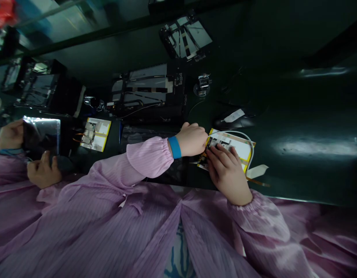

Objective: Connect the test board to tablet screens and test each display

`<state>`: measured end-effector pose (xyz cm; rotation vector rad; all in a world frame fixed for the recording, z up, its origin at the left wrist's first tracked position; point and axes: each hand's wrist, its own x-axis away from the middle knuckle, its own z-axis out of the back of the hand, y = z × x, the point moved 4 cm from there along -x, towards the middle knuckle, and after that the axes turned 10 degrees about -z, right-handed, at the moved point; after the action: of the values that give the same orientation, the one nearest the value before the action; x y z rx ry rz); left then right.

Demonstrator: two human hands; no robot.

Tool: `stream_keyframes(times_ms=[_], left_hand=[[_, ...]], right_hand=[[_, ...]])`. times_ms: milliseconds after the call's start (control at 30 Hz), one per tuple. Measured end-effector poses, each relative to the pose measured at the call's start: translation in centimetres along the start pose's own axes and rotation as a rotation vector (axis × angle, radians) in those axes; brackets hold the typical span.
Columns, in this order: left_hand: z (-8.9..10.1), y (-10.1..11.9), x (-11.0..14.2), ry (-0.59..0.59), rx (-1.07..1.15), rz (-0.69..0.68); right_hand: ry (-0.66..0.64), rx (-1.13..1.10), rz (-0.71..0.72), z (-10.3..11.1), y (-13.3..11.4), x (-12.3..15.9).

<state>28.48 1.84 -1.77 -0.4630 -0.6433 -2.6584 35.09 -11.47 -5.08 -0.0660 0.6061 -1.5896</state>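
A flat white panel (241, 148) with yellow tape edges and a small circuit strip lies on the dark bench in front of me. My left hand (192, 139), a blue band at its wrist, is closed at the panel's left edge; its fingertips are hidden. Over the panel's lower left part rests my right hand (227, 170), with its fingers stretched out flat. A white cable (249, 141) arches from beside my left hand across the panel. One thin pointed tip (193, 163) sticks out left of the panel; what it belongs to is hidden.
Stacked device housings (149, 90) stand behind my left arm. Near them are a metal tally counter (203, 83) and a black mouse (235, 117). Another white-yellow panel (97, 133) lies left. A co-worker's hands (45, 170) handle a dark glossy screen (42, 135).
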Motion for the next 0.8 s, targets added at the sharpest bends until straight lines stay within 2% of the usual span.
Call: stream_keyframes(times_ms=[400, 533, 700, 800], left_hand=[[-0.52, -0.29, 0.21, 0.065, 0.004, -0.045], [-0.51, -0.22, 0.21, 0.055, 0.010, -0.047], [-0.32, -0.13, 0.24, 0.048, -0.001, -0.036], [-0.36, -0.16, 0.17, 0.040, 0.006, -0.033]], right_hand=[[-0.040, 0.124, 0.024, -0.28, -0.04, 0.19], [-0.055, 0.123, 0.018, -0.33, -0.07, 0.13], [-0.009, 0.081, 0.007, -0.01, -0.28, -0.17], [-0.042, 0.122, 0.025, -0.12, -0.40, -0.07]])
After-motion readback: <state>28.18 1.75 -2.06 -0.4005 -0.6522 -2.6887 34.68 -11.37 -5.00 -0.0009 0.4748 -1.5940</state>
